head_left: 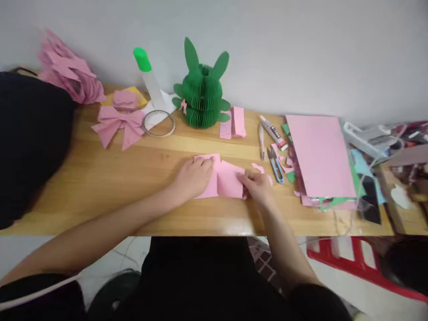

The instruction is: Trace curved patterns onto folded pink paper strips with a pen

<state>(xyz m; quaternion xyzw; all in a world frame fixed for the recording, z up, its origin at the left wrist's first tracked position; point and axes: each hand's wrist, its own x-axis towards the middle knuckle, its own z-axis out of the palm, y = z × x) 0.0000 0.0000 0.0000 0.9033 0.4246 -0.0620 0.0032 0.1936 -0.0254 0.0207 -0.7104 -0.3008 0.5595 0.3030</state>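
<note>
A creased piece of pink paper [229, 178] lies at the middle of the table's front part, with a fold line down it and a small notch in its upper edge. My left hand [195, 177] rests flat on the paper's left part, fingers stretched out. At the right edge, my right hand [257, 185] pinches the paper between thumb and fingers, and that side is slightly raised. Small pink paper scraps [258, 168] lie just beyond my right hand. Near them are blue thread snips [276, 166], a white pen [261, 141] and a glue tube [273, 133].
A green honeycomb paper rabbit [203, 98] stands by the wall, folded pink paper [238, 121] beside it. Leftward are a green-capped bottle [150, 80], a tape ring [145, 123], a pink bow [118, 122] and a black bag [30, 142]. Stacked pink sheets [321, 156] lie right.
</note>
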